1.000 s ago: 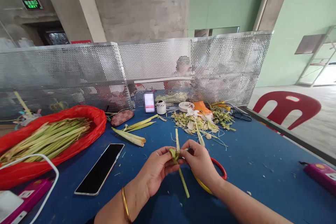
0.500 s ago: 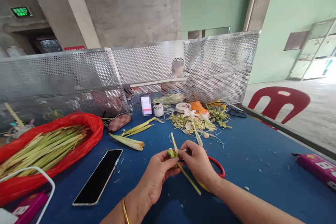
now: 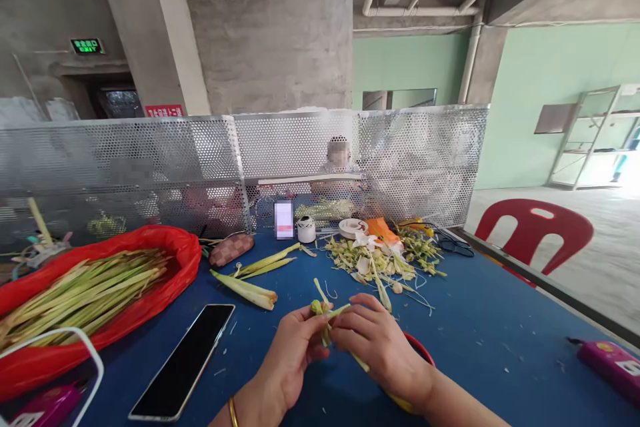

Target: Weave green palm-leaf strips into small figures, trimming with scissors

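Observation:
My left hand (image 3: pixel 293 353) and my right hand (image 3: pixel 377 343) meet over the blue table (image 3: pixel 480 327), both pinched on a folded green leaf strip (image 3: pixel 320 310). One end of the strip sticks up past my fingers and the other runs down under my right hand. A gold bangle sits on my left wrist. A red and yellow ring-shaped thing (image 3: pixel 423 357) lies half hidden under my right wrist.
A red bag of green stalks (image 3: pixel 90 287) lies at the left, a black phone (image 3: pixel 185 360) beside it. Loose stalks (image 3: pixel 247 287) and a pile of leaf scraps (image 3: pixel 380 257) lie further back. A perforated metal screen (image 3: pixel 200 160) stands behind, a person beyond it. Red chair (image 3: pixel 533 230) at right.
The camera has tilted up. My hands have drawn closer to me and turned the strip, so its long end now runs under my right hand.

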A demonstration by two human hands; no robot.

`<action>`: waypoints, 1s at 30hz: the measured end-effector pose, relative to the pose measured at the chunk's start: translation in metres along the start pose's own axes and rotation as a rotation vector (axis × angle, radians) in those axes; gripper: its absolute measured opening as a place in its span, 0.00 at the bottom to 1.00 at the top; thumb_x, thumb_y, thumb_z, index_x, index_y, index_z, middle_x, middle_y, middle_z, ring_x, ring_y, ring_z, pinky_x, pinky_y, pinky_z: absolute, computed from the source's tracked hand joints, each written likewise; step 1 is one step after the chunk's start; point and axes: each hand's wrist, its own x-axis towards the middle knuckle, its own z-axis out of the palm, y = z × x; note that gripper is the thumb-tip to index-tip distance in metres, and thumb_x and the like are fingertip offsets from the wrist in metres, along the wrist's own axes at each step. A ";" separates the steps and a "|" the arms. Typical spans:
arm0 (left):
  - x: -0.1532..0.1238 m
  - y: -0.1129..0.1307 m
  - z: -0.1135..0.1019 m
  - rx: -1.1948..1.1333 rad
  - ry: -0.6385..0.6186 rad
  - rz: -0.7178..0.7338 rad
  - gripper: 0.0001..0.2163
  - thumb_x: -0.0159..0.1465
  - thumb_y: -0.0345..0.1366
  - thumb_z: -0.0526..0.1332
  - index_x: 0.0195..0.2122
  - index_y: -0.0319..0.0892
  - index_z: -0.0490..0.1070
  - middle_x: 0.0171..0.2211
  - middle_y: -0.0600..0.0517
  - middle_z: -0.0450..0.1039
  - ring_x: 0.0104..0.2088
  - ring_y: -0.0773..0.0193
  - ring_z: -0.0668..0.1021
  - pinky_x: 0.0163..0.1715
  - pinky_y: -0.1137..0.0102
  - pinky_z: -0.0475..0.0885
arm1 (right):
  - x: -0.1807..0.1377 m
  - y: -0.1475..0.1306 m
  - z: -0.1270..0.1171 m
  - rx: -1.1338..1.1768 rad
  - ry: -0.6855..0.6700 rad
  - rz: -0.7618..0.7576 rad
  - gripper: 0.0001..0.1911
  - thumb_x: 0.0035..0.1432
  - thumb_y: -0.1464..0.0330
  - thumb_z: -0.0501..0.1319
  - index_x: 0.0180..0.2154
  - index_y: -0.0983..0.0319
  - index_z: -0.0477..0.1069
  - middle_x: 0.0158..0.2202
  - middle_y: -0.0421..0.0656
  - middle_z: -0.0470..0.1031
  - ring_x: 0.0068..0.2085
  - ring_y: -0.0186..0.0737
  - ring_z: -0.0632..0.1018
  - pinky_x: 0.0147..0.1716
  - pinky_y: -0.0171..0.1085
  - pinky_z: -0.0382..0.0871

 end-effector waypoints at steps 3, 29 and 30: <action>-0.003 -0.001 0.003 0.208 -0.006 0.085 0.12 0.52 0.38 0.67 0.35 0.37 0.76 0.25 0.52 0.72 0.24 0.69 0.73 0.16 0.79 0.64 | -0.001 0.001 0.002 0.072 0.057 0.058 0.11 0.66 0.74 0.51 0.37 0.59 0.70 0.32 0.39 0.77 0.34 0.34 0.76 0.49 0.42 0.62; -0.007 -0.008 0.010 0.455 -0.135 0.084 0.16 0.55 0.45 0.64 0.39 0.38 0.73 0.18 0.59 0.61 0.18 0.74 0.61 0.17 0.76 0.49 | -0.003 0.003 0.013 0.369 0.000 0.847 0.13 0.59 0.67 0.57 0.22 0.60 0.64 0.20 0.36 0.67 0.23 0.33 0.65 0.23 0.31 0.53; -0.006 -0.009 0.010 0.445 -0.125 0.076 0.17 0.55 0.45 0.64 0.40 0.38 0.73 0.18 0.58 0.63 0.17 0.74 0.62 0.17 0.76 0.49 | -0.003 0.003 0.014 0.398 0.004 0.879 0.12 0.59 0.67 0.56 0.23 0.60 0.65 0.20 0.36 0.67 0.23 0.32 0.65 0.22 0.31 0.53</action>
